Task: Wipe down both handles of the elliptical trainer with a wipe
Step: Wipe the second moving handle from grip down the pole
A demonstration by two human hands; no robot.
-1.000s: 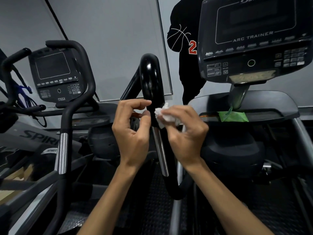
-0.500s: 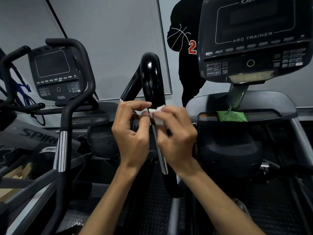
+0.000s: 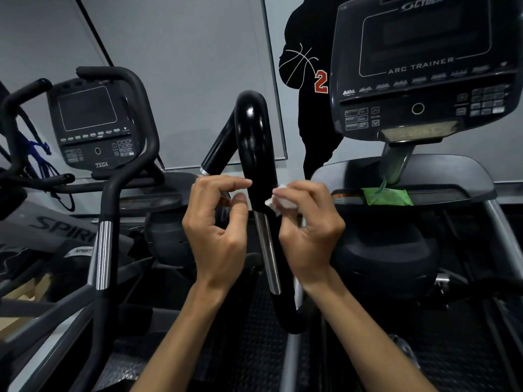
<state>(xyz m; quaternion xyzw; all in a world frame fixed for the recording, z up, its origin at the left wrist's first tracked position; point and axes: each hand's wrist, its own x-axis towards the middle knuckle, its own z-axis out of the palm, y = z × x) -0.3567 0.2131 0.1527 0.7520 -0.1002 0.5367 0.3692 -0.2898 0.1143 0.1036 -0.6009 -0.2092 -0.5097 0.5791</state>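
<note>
A glossy black looped handle (image 3: 253, 142) of the elliptical trainer rises in the middle of the view, with a chrome section (image 3: 267, 253) below its grip. My right hand (image 3: 307, 224) holds a crumpled white wipe (image 3: 278, 200) against the right side of the handle. My left hand (image 3: 218, 222) is at the handle's left side, thumb and forefinger curled close together at the grip, holding nothing that I can see. The trainer's other handle is not in view.
The trainer's console (image 3: 424, 69) is at upper right, with a green wipe pack (image 3: 386, 196) on the shelf below it. A second machine with a console (image 3: 93, 123) and a black handlebar (image 3: 113, 193) stands to the left. Ribbed black flooring lies below.
My right hand with the wipe moved in against the handle, then drew back a little to the right. My left hand stayed at the handle's left side.
</note>
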